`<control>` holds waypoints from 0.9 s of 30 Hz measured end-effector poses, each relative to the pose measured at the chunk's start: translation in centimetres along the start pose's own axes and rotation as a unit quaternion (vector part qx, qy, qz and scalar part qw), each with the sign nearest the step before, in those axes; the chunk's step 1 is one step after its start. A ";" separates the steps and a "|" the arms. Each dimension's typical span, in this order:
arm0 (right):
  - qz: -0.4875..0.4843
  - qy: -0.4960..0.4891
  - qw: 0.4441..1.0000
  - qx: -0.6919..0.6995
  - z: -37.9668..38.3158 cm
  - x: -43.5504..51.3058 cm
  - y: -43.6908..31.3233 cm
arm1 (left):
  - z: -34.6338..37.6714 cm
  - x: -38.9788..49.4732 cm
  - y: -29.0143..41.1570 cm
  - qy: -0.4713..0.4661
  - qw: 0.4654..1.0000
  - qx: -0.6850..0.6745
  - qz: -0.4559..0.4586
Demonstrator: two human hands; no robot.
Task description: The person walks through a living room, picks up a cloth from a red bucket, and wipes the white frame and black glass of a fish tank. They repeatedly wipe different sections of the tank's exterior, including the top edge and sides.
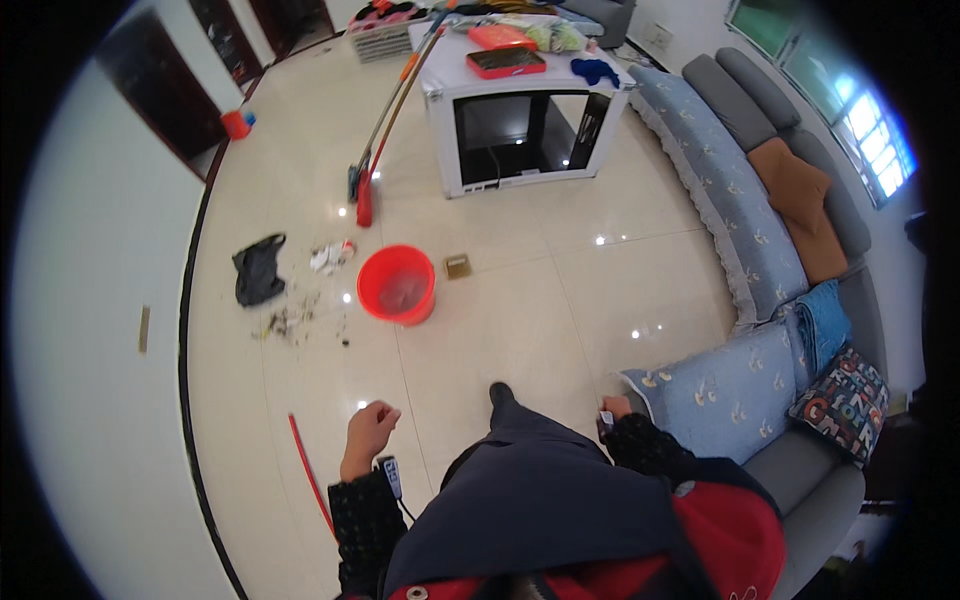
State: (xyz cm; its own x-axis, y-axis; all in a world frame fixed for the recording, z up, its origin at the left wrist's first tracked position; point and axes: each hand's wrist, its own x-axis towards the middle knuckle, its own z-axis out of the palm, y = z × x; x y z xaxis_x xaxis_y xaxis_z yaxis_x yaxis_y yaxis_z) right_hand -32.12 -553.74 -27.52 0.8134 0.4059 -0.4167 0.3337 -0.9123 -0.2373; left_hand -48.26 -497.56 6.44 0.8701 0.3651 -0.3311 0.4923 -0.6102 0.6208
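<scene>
My left hand point(370, 436) hangs over the floor at lower left, its fingers curled together with nothing seen in them. Just beside its sleeve is a white power strip point(391, 478) with a dark cord. Left of that sleeve lies a thin red pole point(306, 457). My right hand point(617, 407) is at the corner of the sofa, mostly hidden by its sleeve; a small dark and white object point(606, 421) shows at the wrist. Ahead stands a red bucket point(396, 285) with cloudy water, and a small brownish box point(457, 265) sits right of it.
A black plastic bag point(259, 271), crumpled white litter point(331, 256) and scattered debris point(285, 322) lie left of the bucket. A broom point(364, 199) and mop point(352, 180) lean on a white table point(439, 120). The blue-covered sofa point(720, 187) runs along the right.
</scene>
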 end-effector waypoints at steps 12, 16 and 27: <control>0.025 -0.051 0.897 0.439 -23.9 29.1 -29.0 | -5.1 10.2 -3.6 0.065 0.983 -0.110 -0.129; 0.072 -0.149 0.893 0.418 -23.1 32.6 -33.0 | -6.9 16.3 -6.3 0.105 0.983 -0.111 -0.103; -0.109 -0.290 0.948 0.069 -16.5 50.9 -43.4 | -3.7 34.0 -13.8 0.064 0.927 -0.299 -0.218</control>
State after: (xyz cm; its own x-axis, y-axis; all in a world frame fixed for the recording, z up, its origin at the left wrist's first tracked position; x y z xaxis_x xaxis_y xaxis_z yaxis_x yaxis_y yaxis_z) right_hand 2.68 -494.36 -23.91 0.3202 0.5817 -0.7477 0.3658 -0.8040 -0.4689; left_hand -25.60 -474.13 -10.81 0.5622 0.5891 -0.5805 0.6614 0.1011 0.7432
